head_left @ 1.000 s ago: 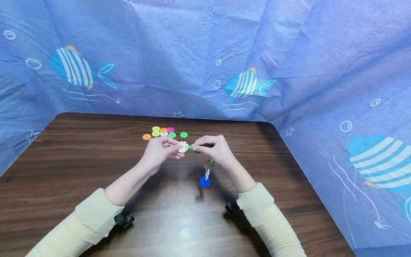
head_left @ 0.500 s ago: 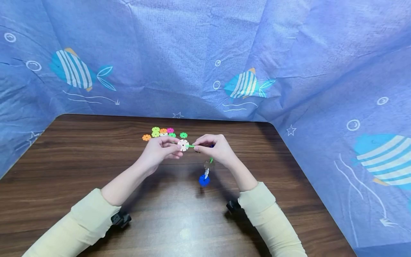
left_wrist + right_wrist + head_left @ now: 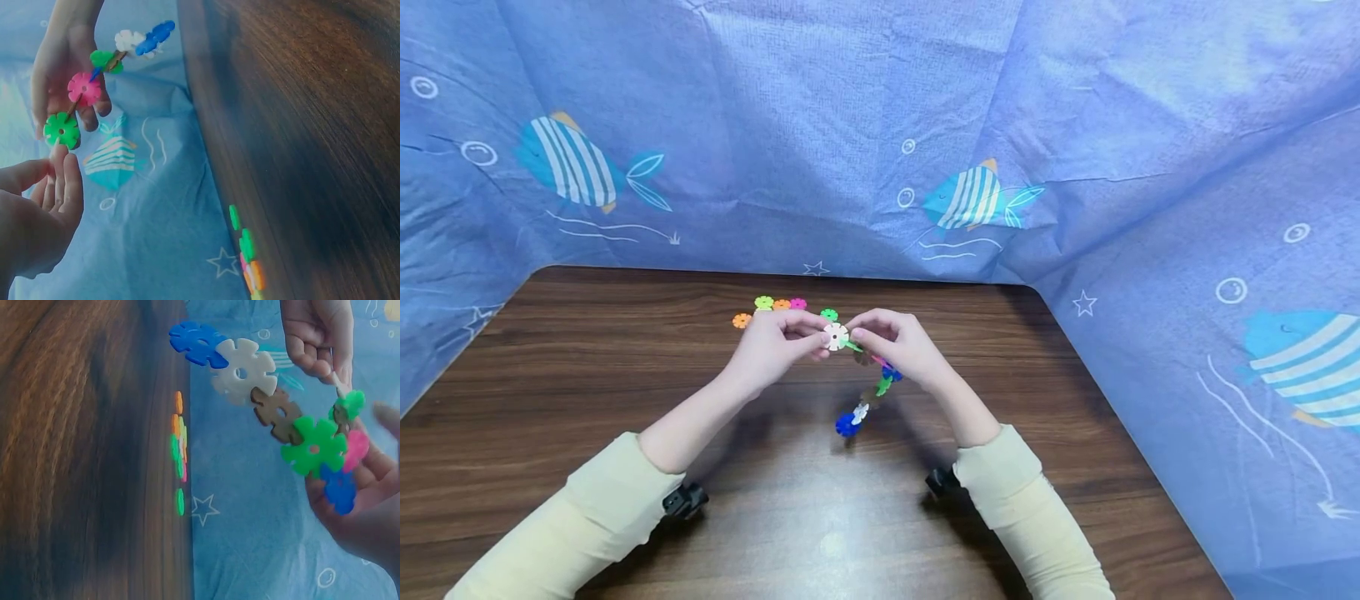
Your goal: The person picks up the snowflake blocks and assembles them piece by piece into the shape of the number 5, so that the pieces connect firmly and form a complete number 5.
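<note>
Above the brown table [image 3: 587, 375], my left hand [image 3: 818, 338] pinches a white snowflake disc [image 3: 835, 336] against the green end disc [image 3: 852, 344] of a chain of coloured discs [image 3: 880, 385]. My right hand [image 3: 862, 337] grips the chain near its top. The chain hangs down to a blue disc [image 3: 847, 425] just over the table. In the right wrist view the chain runs blue [image 3: 197, 344], white [image 3: 245, 370], brown [image 3: 276, 412], green [image 3: 314, 447], then pink [image 3: 357, 449]. In the left wrist view the green end disc [image 3: 61, 129] sits beside my left fingertips [image 3: 62, 162].
Several loose discs [image 3: 775, 307] in orange, green and pink lie on the table just beyond my hands, also seen as loose discs [image 3: 179, 447] in the right wrist view. A blue fish-print cloth [image 3: 880, 150] walls in the back and right side.
The white disc has moved right, up to the chain's green end. The hands have drawn closer. The chain's hanging blue end has swung left.
</note>
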Demonstrator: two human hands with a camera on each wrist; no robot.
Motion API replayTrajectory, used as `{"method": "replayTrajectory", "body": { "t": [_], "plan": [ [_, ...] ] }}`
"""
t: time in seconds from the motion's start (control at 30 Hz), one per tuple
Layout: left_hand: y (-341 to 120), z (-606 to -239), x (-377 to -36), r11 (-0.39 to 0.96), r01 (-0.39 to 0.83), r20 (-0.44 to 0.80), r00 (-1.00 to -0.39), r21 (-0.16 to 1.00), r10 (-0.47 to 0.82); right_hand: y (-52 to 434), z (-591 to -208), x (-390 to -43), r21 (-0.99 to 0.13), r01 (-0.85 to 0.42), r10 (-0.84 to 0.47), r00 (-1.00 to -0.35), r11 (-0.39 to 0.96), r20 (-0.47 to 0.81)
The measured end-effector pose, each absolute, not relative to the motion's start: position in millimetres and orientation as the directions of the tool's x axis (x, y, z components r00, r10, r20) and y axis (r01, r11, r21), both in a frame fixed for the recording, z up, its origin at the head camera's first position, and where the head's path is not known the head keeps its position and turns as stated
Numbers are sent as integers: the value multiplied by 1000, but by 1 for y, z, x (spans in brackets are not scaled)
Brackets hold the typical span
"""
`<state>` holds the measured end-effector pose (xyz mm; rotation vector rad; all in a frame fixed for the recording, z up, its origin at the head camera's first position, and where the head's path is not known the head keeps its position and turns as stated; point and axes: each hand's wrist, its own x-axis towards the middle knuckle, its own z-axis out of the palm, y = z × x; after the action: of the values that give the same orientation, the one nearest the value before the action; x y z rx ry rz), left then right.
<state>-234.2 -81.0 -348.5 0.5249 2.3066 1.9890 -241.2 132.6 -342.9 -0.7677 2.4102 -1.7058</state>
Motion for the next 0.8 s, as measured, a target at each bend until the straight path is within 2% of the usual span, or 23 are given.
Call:
{"method": "replayTrajectory", "body": {
  "t": [0.2, 0.37, 0.6, 0.8],
  "plan": [
    [-68, -347, -218, 174, 254, 201, -940, 951, 275, 140, -352, -238, -929, -258, -432, -893, 266, 124],
    [-70, -348, -219, 224, 291, 223, -932, 930, 285, 140, -357, -237, -921, -259, -403, -906, 291, 128],
    [-96, -347, -246, 416, 407, 327, -911, 813, 252, 145, -357, -239, -943, -226, -344, -929, 245, 133],
    [-121, -367, -285, 583, 445, 348, -895, 679, 278, 149, -364, -241, -958, -205, -303, -943, 202, 137]
  ]
}}
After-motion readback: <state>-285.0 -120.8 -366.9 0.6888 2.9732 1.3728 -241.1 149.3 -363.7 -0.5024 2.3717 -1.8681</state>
